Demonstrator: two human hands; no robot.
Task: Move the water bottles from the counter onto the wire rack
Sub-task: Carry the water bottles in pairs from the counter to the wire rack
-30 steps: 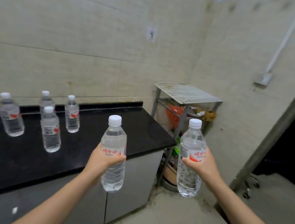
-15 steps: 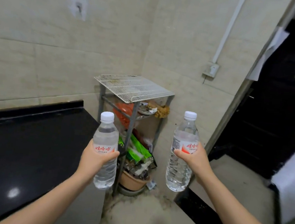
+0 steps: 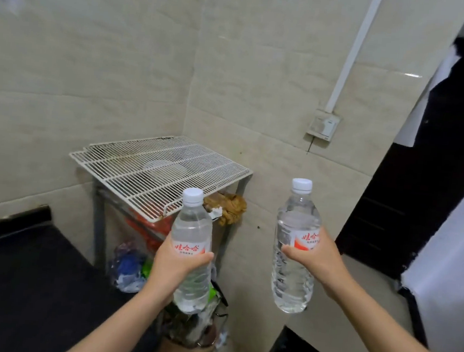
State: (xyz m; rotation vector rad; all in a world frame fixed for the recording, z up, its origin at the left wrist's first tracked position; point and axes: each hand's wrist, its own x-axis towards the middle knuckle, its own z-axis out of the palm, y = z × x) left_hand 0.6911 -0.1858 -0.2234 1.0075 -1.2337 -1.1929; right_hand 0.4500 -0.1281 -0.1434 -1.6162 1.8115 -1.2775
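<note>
My left hand (image 3: 172,266) grips a clear water bottle (image 3: 192,228) with a white cap and red label, held upright just in front of the wire rack's near corner. My right hand (image 3: 318,263) holds a second, similar water bottle (image 3: 296,229) upright, to the right of the rack and clear of it. The white wire rack (image 3: 147,174) forms the bare top shelf of a grey metal stand in the room's corner. The black counter (image 3: 20,275) lies at lower left; no bottles on it are in view.
Under the rack hang orange bags (image 3: 153,230), a brown cloth (image 3: 229,206) and plastic clutter; a brown pot (image 3: 185,348) stands on the floor. A wall socket (image 3: 322,125) sits right of the rack. A dark doorway (image 3: 409,191) opens at right.
The view has turned right and closer to the rack. Both hands have carried their bottles toward it; the bottles left on the counter have passed out of view.
</note>
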